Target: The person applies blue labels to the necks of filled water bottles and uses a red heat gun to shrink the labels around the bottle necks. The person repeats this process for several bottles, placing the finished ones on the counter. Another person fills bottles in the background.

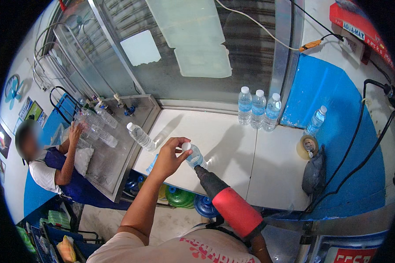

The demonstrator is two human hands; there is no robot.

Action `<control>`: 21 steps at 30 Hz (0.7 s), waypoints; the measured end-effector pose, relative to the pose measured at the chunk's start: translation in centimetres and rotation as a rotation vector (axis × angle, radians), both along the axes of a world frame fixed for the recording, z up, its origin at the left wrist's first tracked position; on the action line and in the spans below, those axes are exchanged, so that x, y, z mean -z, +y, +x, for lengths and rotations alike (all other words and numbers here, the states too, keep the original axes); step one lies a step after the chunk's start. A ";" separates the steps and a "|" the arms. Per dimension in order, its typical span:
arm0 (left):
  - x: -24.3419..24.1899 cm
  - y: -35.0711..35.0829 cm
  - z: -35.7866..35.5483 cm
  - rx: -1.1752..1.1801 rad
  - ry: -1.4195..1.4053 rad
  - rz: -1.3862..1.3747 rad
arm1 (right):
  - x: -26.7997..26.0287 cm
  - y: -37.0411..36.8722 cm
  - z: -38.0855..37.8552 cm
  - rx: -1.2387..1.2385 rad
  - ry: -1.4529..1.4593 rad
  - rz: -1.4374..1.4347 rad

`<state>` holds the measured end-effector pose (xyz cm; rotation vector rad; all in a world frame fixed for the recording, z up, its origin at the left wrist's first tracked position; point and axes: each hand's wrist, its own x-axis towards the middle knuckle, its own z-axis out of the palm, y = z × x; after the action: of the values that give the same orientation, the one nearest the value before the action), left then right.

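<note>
My left hand pinches the white cap of a clear plastic water bottle with a blue label, upright on the white tabletop. A red and black heat gun points its dark nozzle at this bottle, close to the label. Only part of my right arm shows at the gun's rear; the body of the tool hides the right hand and its grip. To the left stands a capped bottle that shows no label. Blue plastic label sleeves lie beside my left wrist.
Three labelled bottles stand by the window; another bottle is near a tape roll and a grey pouch. Black cables run along the right wall. At the steel counter, a co-worker handles clear bottles.
</note>
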<state>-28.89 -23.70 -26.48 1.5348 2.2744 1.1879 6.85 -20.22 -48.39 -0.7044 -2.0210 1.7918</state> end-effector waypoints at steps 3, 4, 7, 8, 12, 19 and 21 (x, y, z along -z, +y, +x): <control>-0.1 -0.2 0.0 -0.014 -0.021 -0.029 | 0.2 -0.6 -0.4 -0.018 0.003 -0.032; -0.1 -0.2 -0.1 -0.013 -0.026 -0.048 | 0.2 -0.8 -0.5 -0.019 0.000 -0.041; -0.2 -0.2 -0.2 0.006 -0.034 -0.037 | -0.1 -0.6 -0.7 -0.027 -0.003 -0.055; -0.2 -0.2 -0.2 0.016 -0.036 -0.023 | -0.2 -0.6 -0.6 -0.030 -0.005 -0.063; -0.3 -0.2 -0.9 0.115 -0.060 -0.013 | -0.9 -0.1 -0.2 -0.040 -0.026 -0.133; 1.8 -0.1 0.8 -0.148 0.104 0.022 | -1.3 0.0 -0.4 -0.051 -0.093 -0.031; 1.3 0.5 0.8 -0.178 0.080 -0.067 | 3.0 0.3 -1.0 -0.085 -0.259 0.436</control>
<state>-28.06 -23.20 -27.76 1.4051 2.5210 1.0973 5.90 -19.87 -51.43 -0.7479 -2.5314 1.2772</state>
